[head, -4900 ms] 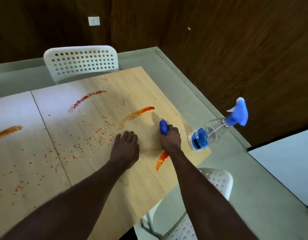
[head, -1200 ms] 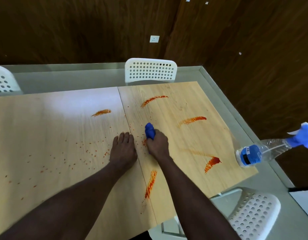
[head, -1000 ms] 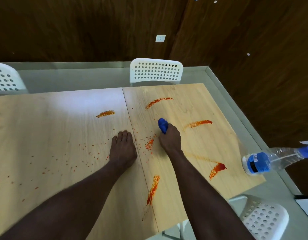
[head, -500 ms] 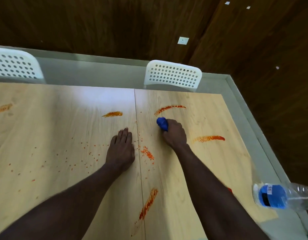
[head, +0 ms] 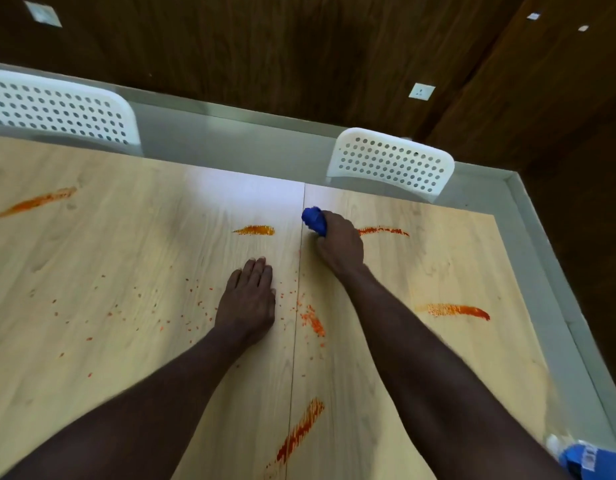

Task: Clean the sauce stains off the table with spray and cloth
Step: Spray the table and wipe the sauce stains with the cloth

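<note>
My hands on the stained worktop (head: 126,271).
Right hand (head: 339,245) grips cloth (head: 314,220); left hand (head: 247,299) flat, fingers straight; white chair (head: 391,162) beyond; spray bottle (head: 590,459) lower right.

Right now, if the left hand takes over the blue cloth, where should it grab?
Probably pinch the bunched end of the blue cloth that sticks out beyond the right hand, coming from the left. The rest is wrapped in that fist; the left hand, flat on the table, sits on that side.

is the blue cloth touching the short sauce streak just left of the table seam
Apart. The head view shows bare table between the blue cloth and the short streak.
</note>
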